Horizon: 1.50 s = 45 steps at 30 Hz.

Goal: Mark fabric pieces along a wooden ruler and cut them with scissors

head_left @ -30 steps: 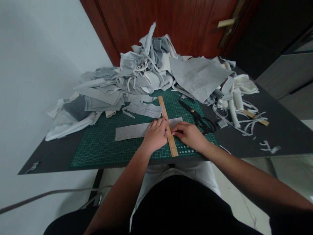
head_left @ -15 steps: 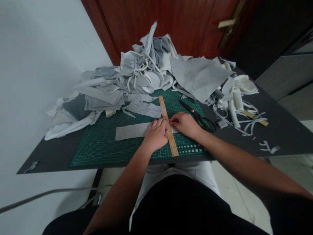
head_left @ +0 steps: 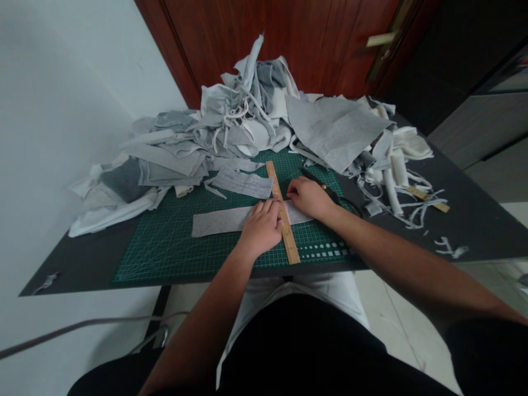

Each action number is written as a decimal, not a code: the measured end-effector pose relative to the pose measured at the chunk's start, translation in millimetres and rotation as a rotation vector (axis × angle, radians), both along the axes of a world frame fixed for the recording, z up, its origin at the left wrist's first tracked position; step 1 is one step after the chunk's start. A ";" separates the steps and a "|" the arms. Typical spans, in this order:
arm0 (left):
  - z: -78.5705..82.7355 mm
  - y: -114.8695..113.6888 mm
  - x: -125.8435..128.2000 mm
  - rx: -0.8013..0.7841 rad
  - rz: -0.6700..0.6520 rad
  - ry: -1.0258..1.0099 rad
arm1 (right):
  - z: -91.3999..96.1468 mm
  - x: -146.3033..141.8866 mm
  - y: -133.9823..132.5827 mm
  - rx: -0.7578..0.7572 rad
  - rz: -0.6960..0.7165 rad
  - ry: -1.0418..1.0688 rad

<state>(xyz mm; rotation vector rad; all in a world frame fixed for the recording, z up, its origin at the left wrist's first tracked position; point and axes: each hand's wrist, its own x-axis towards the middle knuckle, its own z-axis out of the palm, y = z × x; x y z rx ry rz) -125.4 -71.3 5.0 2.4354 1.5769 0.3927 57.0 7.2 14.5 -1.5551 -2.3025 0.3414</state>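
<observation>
A wooden ruler [head_left: 290, 242] lies crosswise over a long grey fabric strip [head_left: 218, 221] on the green cutting mat [head_left: 165, 247]. My left hand [head_left: 264, 223] presses on the ruler, fingers bent and together, thumb on its lower part. Just right of the ruler, at the strip's upper edge, is my right hand [head_left: 309, 197]. Its fingers are closed in a pinch; whatever is between them is hidden. A faint pinkish line shows on the strip along the ruler's right side. Black scissors [head_left: 325, 187] lie partly hidden behind my right hand and wrist.
A second grey fabric piece [head_left: 243, 182] with sewn lines lies above the strip. Heaped grey and white scraps [head_left: 235, 115] cover the back of the dark table [head_left: 487, 236]. A large grey cloth [head_left: 338, 129] tops the right side. The wooden door [head_left: 322, 44] stands behind.
My right hand has moved up and slightly right along the ruler, uncovering more of the strip and covering more of the scissors. My left hand stays on the ruler.
</observation>
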 end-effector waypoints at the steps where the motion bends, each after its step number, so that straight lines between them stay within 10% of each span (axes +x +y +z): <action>1: 0.1 -0.2 0.0 0.001 0.002 -0.008 | 0.2 0.0 4.3 0.008 -0.016 0.007; 8: -0.4 -4.3 -0.5 0.033 -0.006 -0.028 | -0.5 -4.6 10.2 0.057 -0.047 0.010; 18: 0.7 -2.6 -0.5 0.024 0.060 -0.111 | 26.0 52.0 -56.4 0.198 -0.139 -0.063; 28: -3.1 4.9 -0.6 0.097 0.190 -0.185 | -9.0 118.0 -132.4 0.040 -0.247 -0.143; 45: 7.9 8.0 -9.9 0.057 0.371 -0.125 | 36.3 107.9 -66.0 -0.254 -0.285 -0.366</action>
